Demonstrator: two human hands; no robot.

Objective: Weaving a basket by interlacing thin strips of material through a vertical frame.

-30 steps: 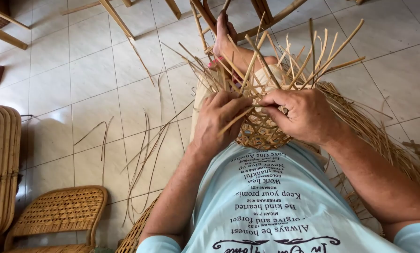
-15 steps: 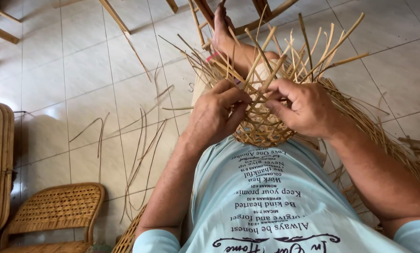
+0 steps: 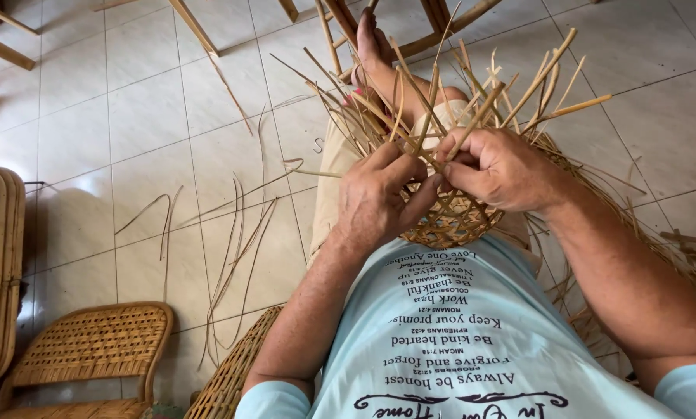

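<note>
Item: half-woven rattan basket (image 3: 449, 225), resting on the person's lap, loose stakes fanning toward 12 o'clock. Left hand (image 3: 379, 198) pinches 1 strand (image 3: 422, 151) at the rim; right hand (image 3: 503, 167) is closed on neighbouring stakes. Since 1 second ago, both hands have drawn closer together, suggesting the weave is being tightened. Loose strips (image 3: 239, 240) lie on the tiled floor (image 3: 131, 116) at 9 o'clock; wicker chair (image 3: 92, 345) at 7.

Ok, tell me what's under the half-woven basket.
The half-woven basket rests on the person's lap, above a pale blue shirt. Left hand and right hand grip its loose strips. The basket hides what lies directly underneath.
</note>
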